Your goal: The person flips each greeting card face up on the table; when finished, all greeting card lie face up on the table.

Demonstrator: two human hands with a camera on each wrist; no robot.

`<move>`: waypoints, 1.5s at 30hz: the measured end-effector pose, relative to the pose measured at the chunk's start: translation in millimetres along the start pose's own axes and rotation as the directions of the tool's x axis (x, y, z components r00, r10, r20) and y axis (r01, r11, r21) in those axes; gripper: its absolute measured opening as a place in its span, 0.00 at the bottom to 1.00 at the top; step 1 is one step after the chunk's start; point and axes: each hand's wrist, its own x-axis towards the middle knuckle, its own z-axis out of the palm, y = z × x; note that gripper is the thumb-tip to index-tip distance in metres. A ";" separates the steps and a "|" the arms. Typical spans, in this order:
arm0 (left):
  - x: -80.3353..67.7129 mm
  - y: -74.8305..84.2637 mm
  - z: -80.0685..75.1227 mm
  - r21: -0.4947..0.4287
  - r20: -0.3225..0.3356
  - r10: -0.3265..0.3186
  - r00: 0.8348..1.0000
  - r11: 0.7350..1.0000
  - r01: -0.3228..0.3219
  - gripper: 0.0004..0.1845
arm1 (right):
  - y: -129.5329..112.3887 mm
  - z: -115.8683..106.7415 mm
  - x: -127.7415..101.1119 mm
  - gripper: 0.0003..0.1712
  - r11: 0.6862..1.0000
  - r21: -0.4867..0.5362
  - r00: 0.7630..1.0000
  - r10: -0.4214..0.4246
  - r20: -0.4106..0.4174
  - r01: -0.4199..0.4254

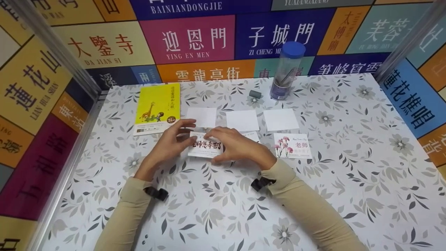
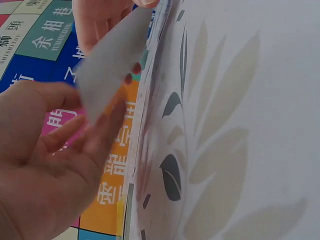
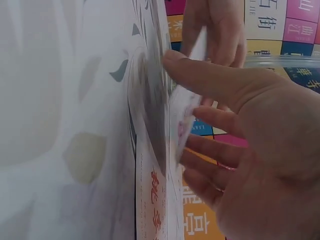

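Both hands held one card (image 1: 205,148) between them, lifted slightly off the tabletop (image 1: 348,167) at centre. Left hand (image 1: 170,144) pinched the card's left edge, thumb above and fingers curled beneath. Right hand (image 1: 237,146) pinched the right edge, thumb at the near corner and fingers arched over the top. Card face showed bold dark brush lettering on white. Left wrist view showed the card's plain back (image 2: 112,62) tilted away from the floral surface; right wrist view showed its edge (image 3: 182,107) between thumb and fingers.

Three white squares (image 1: 242,120) lay in a row just behind the hands. A flower-printed card (image 1: 292,145) lay just right of the right hand. A yellow book (image 1: 157,108) lay beyond the left hand. A blue-capped clear bottle (image 1: 286,71) stood at the back, a small grey block (image 1: 255,93) beside it.
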 end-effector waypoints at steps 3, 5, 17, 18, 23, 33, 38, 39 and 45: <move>-0.6 -1.4 1.5 0.101 0.066 0.034 0.997 0.994 -0.040 0.40 | 2.2 1.2 0.1 0.44 1.000 -0.028 0.999 -0.008 0.037 0.009; -1.9 -1.8 2.5 0.182 0.118 0.037 0.992 0.982 -0.058 0.47 | 3.2 2.4 0.5 0.43 0.999 -0.039 0.998 -0.019 0.053 0.022; -6.1 -7.3 4.8 0.402 0.237 -0.042 0.971 0.914 -0.059 0.52 | 1.7 3.7 0.2 0.44 0.999 -0.032 0.996 0.030 0.080 -0.027; -5.8 -7.9 3.9 0.402 0.238 -0.039 0.971 0.914 -0.061 0.51 | 1.9 3.6 0.3 0.44 0.999 -0.028 0.996 0.035 0.084 -0.033; -3.2 -9.4 1.3 0.400 0.248 -0.013 0.969 0.912 -0.091 0.49 | 2.9 3.2 0.6 0.43 0.999 -0.012 0.996 0.036 0.083 -0.036; -5.1 -7.5 3.3 0.396 0.230 -0.035 0.972 0.916 -0.061 0.49 | 10.5 -7.6 -9.1 0.36 0.997 0.080 1.000 -0.012 -0.012 0.013; -4.1 -3.9 4.8 0.390 0.221 -0.038 0.974 0.919 -0.053 0.52 | 27.3 -28.0 -35.8 0.33 0.991 0.134 0.995 -0.006 -0.096 0.019; -4.1 -3.2 5.1 0.391 0.213 -0.040 0.976 0.919 -0.048 0.53 | 32.8 -32.4 -42.4 0.33 0.990 0.137 0.994 -0.003 -0.111 0.018; -0.5 3.2 16.3 0.378 0.152 0.026 0.988 0.922 -0.083 0.48 | 85.8 -61.2 -88.6 0.33 0.986 0.151 0.972 0.101 -0.213 -0.070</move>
